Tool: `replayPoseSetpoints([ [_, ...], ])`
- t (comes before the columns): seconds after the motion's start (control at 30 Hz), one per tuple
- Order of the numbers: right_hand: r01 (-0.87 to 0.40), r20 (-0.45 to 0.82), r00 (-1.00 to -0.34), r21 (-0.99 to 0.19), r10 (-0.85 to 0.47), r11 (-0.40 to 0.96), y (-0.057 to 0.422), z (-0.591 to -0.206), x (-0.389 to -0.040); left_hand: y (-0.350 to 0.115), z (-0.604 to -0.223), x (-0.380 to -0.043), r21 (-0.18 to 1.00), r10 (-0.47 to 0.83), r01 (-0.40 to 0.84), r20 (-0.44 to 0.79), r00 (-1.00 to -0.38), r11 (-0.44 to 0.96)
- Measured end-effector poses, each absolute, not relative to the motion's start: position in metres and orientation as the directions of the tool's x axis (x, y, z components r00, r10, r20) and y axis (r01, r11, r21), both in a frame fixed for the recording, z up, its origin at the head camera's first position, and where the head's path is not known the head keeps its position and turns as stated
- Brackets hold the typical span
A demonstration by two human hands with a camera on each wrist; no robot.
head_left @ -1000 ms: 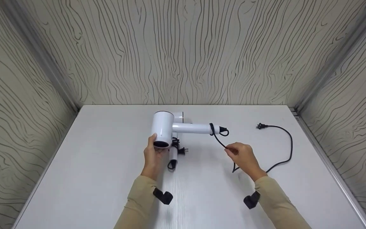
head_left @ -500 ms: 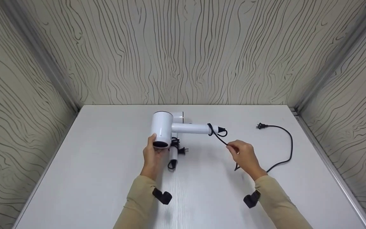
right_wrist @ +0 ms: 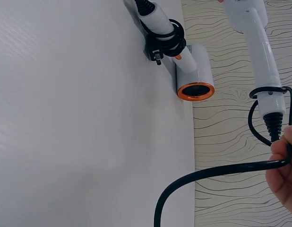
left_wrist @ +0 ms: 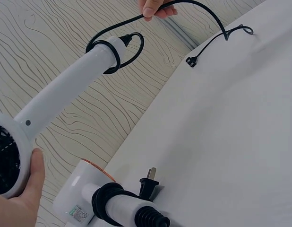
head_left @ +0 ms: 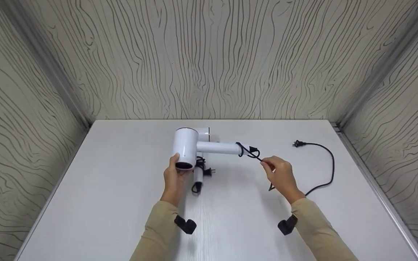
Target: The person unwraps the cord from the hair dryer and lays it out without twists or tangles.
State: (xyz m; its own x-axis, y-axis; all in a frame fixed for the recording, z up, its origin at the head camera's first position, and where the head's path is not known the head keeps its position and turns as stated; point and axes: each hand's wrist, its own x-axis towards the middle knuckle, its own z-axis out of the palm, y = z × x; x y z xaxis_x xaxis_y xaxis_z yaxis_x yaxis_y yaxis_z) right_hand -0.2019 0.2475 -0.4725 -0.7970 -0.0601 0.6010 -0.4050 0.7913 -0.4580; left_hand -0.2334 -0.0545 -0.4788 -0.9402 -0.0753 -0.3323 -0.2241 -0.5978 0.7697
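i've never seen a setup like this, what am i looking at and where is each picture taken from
There's no machine: a person's left hand and right hand do the work. The big picture looks down from a camera on the head; the other two come from cameras worn on the left and right wrists.

The left hand holds a white hair dryer above the white table. The right hand pinches its black cord, which loops round the handle near the end. A plug, apparently that cord's, lies on the table's right side. A second hair dryer lies there too, its own cord wound round it.
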Motion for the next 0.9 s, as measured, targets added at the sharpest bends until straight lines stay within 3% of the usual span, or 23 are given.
replayPoseSetpoints([
  [0.57,-0.379,0.62,-0.784,-0.45,-0.021,0.809,0.2478,-0.4639,-0.2078,-0.0546,-0.4802,-0.2322,0.791,-0.085,-0.221,-0.324,-0.942,-0.57],
  [0.9,-0.375,0.659,-0.752,-0.446,0.014,0.812,0.2505,-0.4643,-0.2116,-0.0566,-0.4794,-0.228,0.864,-0.064,-0.25,-0.307,-0.949,-0.438],
])
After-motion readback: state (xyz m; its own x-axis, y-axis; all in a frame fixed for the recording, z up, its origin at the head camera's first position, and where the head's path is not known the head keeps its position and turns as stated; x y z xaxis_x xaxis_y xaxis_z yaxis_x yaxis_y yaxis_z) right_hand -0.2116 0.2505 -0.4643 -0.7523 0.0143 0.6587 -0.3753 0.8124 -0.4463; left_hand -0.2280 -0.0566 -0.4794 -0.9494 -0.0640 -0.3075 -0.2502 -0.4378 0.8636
